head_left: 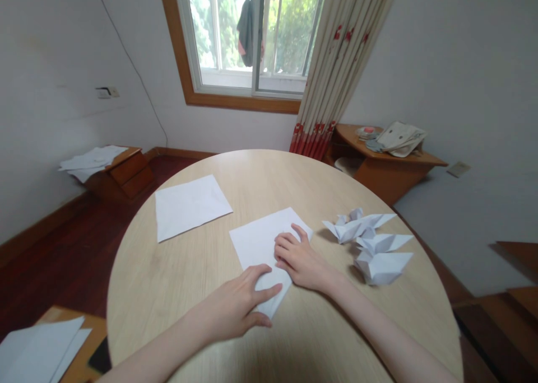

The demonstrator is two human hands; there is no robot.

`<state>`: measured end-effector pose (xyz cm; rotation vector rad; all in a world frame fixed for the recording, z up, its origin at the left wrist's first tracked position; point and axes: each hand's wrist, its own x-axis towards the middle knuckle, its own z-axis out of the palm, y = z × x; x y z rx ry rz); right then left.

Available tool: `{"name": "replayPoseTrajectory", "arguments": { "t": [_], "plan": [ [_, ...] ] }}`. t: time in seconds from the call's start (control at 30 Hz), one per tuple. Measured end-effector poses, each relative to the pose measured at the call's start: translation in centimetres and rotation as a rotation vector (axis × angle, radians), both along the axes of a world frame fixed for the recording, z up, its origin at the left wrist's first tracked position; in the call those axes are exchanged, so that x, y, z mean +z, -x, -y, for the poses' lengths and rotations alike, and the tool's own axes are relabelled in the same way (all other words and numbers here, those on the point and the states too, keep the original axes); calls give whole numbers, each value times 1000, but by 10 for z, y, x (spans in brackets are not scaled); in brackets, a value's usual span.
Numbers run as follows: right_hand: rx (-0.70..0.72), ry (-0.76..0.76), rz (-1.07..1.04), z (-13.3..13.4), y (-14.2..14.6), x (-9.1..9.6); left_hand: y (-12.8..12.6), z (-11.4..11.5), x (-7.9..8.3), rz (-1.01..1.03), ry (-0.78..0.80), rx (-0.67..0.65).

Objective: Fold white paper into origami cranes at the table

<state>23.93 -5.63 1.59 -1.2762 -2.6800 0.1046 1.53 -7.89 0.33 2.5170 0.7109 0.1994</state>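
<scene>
Soft daylight comes through the far window (247, 36), the brightest spot, its view slightly washed out. The room is evenly lit, with only faint, soft shadows beside the folded paper (374, 248) on the desk (168, 293). Wide-angle distortion bends the walls (462, 80) near the frame edges; nothing looks badly blurred.

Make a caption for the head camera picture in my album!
Left hand and right hand press folded white paper beside origami shapes.

Sheet of paper (254, 243) half-hidden, fold unclear
</scene>
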Motion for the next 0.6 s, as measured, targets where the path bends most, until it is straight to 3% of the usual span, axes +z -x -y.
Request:
{"name": "replayPoseTrajectory", "arguments": {
  "t": [0.43, 0.6],
  "plan": [
    [23, -34, -34, -2, -2, -4, -1, 2, -2, -8, -30, 8],
    [31, -113, -105, -3, -5, -9, -4, 6, 0, -23, -41, 35]
  ]
}}
